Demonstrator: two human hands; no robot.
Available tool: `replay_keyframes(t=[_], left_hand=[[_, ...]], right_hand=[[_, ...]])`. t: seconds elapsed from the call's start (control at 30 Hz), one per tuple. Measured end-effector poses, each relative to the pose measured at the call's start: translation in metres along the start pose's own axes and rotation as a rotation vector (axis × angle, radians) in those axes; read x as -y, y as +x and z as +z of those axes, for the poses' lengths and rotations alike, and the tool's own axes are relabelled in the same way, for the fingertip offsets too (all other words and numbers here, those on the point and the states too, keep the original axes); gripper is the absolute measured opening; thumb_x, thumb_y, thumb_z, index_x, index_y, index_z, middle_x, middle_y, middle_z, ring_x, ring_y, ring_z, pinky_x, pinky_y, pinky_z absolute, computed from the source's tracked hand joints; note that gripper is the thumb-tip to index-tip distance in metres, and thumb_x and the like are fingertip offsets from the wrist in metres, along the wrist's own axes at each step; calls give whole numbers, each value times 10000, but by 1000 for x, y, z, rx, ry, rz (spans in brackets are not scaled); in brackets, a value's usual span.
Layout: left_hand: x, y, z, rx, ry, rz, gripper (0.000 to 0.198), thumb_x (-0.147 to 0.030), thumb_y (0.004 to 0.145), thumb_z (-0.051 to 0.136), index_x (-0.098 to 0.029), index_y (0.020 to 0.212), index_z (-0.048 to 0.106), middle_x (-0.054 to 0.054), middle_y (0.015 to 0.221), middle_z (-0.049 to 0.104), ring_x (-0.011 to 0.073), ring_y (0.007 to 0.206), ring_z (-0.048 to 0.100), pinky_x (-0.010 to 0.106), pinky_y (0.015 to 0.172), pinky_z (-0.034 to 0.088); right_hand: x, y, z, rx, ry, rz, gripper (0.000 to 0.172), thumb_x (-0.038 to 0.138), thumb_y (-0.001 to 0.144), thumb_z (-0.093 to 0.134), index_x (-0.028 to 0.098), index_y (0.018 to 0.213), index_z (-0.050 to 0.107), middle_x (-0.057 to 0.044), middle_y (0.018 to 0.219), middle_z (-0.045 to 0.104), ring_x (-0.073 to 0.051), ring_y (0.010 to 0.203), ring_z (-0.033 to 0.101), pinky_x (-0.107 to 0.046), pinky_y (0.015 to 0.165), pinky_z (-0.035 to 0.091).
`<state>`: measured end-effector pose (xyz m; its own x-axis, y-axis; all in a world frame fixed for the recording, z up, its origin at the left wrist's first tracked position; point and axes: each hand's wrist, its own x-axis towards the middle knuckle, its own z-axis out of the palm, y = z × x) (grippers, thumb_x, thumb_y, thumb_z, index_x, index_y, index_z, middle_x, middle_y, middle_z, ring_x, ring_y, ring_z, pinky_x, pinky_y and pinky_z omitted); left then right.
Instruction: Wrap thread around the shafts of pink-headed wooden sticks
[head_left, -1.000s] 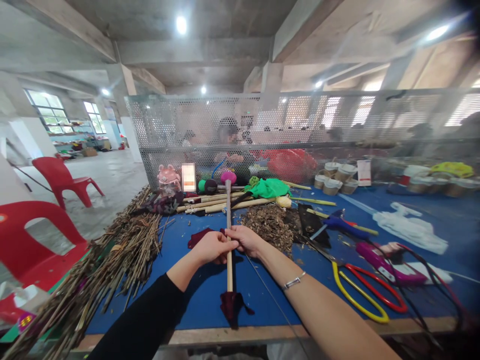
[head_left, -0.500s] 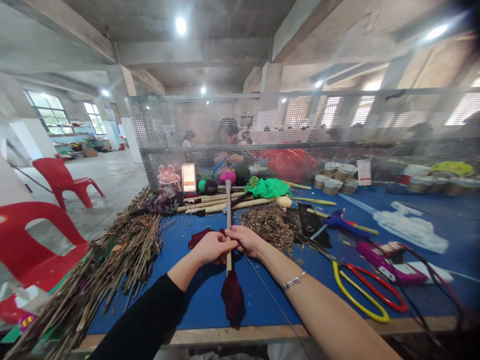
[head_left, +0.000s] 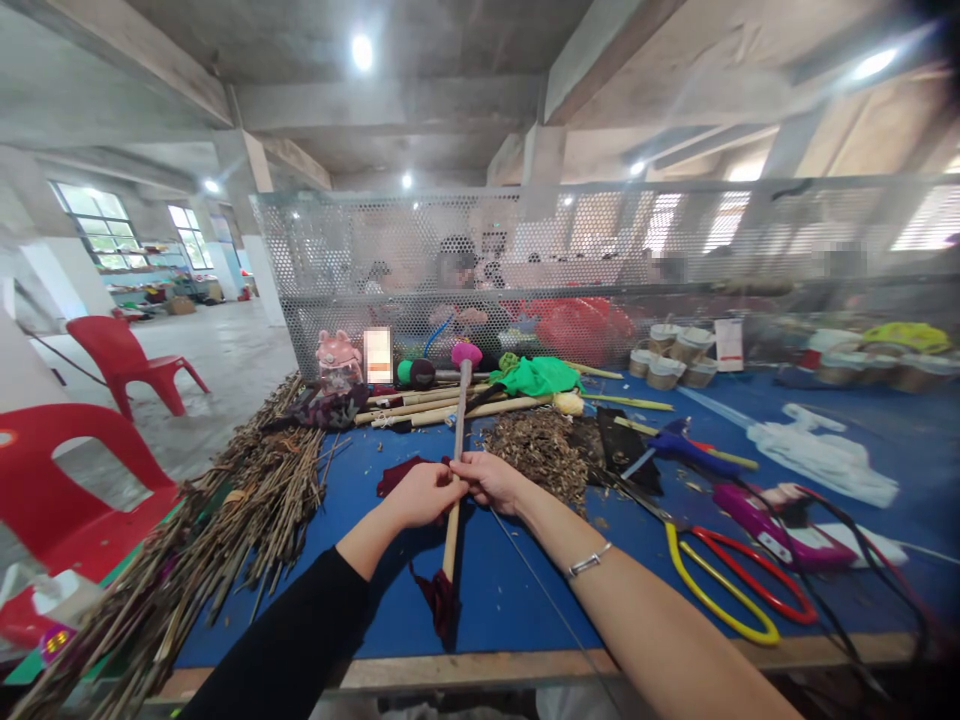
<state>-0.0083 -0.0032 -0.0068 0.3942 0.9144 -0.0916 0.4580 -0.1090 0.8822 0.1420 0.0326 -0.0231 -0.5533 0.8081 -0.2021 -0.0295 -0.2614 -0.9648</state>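
My left hand [head_left: 429, 493] and my right hand [head_left: 489, 482] meet at the middle of a stick [head_left: 452, 540], both closed round it. Its far part is wrapped in greyish cloth and ends in a magenta ball [head_left: 466, 355]. Dark maroon cloth [head_left: 437, 600] hangs from the near end. Another piece of maroon fabric [head_left: 397, 475] lies just beyond my left hand. From my right hand a thin dark cord [head_left: 536, 575] runs down toward the table's front edge. The fingertips partly hide the spot they grip.
A bundle of dry twigs [head_left: 247, 510] covers the left side. Brown chips [head_left: 536, 450] lie beyond my right hand. Red-and-yellow-handled scissors [head_left: 720, 580], a purple tool [head_left: 787, 525] and plastic bags [head_left: 825, 455] are at right. A perforated screen [head_left: 337, 240] stands behind.
The stick has turned and tilted: its magenta end shifted right, its near end left. The maroon cloth at the near end swung left and folded. Both hands stay at the stick's middle.
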Motion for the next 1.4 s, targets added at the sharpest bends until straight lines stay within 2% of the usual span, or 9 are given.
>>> replay_keyframes(t=[0.1, 0.3, 0.47, 0.53, 0.63, 0.7, 0.9, 1.1, 1.4], left_hand=[[-1, -1, 2, -101, 171, 134, 437, -550, 727, 455, -133, 703, 583, -15, 534, 505, 89, 449, 441, 201, 434, 310], [-2, -1, 0, -128, 285, 184, 475, -553, 767, 384, -137, 667, 588, -8, 521, 514, 96, 463, 421, 206, 446, 280], [5, 7, -18, -412, 370, 132, 442, -468, 818, 329, -152, 714, 621, 24, 612, 591, 128, 568, 490, 222, 556, 334], [9, 8, -23, -430, 402, 115, 333, -405, 793, 410, -166, 781, 642, 43, 718, 635, 144, 655, 530, 226, 618, 351], [13, 9, -24, -358, 414, 123, 220, -332, 732, 510, -182, 780, 663, 54, 800, 659, 158, 737, 551, 223, 658, 357], [13, 8, -21, -301, 411, 117, 224, -351, 720, 521, -177, 701, 661, 47, 714, 655, 151, 670, 545, 221, 614, 354], [1, 2, -10, -312, 343, 50, 463, -523, 774, 378, -151, 594, 588, 30, 553, 591, 119, 510, 486, 219, 499, 325], [-5, -5, 4, -70, 67, -138, 453, -597, 545, 615, -152, 555, 528, -18, 415, 502, 99, 381, 442, 210, 394, 316], [-16, -5, 6, 198, -578, -219, 273, -366, 648, 597, -117, 760, 597, 19, 616, 594, 67, 454, 502, 186, 456, 409]], right_hand=[[-1, 0, 0, -3, -3, -4, 307, 410, 658, 639, 171, 693, 451, 113, 405, 334, -15, 308, 163, -161, 290, 81], [1, -2, 0, -18, -21, -7, 322, 416, 642, 646, 173, 690, 441, 114, 405, 327, -16, 312, 171, -158, 293, 86], [1, -3, 1, 16, 8, -2, 348, 432, 638, 649, 183, 688, 411, 127, 399, 265, -16, 318, 128, -160, 301, 55], [1, -3, 1, 11, 3, 1, 341, 431, 646, 641, 184, 689, 411, 126, 397, 265, -18, 316, 124, -163, 300, 51], [0, -1, 0, 13, -1, 9, 326, 424, 652, 637, 183, 702, 423, 122, 406, 276, -18, 316, 134, -163, 303, 51], [0, -1, 0, 11, 2, 15, 327, 419, 648, 641, 182, 701, 422, 121, 411, 279, -17, 317, 140, -162, 305, 54], [2, -2, -1, 9, 37, -1, 356, 406, 616, 675, 181, 691, 409, 123, 425, 283, -12, 329, 149, -159, 316, 53], [-3, 2, -2, -6, 57, -23, 364, 417, 614, 671, 181, 669, 399, 123, 393, 291, -11, 315, 145, -171, 311, 48], [2, -5, -7, 77, 198, -27, 306, 372, 645, 666, 164, 761, 474, 111, 437, 316, -9, 317, 234, -142, 316, 82]])
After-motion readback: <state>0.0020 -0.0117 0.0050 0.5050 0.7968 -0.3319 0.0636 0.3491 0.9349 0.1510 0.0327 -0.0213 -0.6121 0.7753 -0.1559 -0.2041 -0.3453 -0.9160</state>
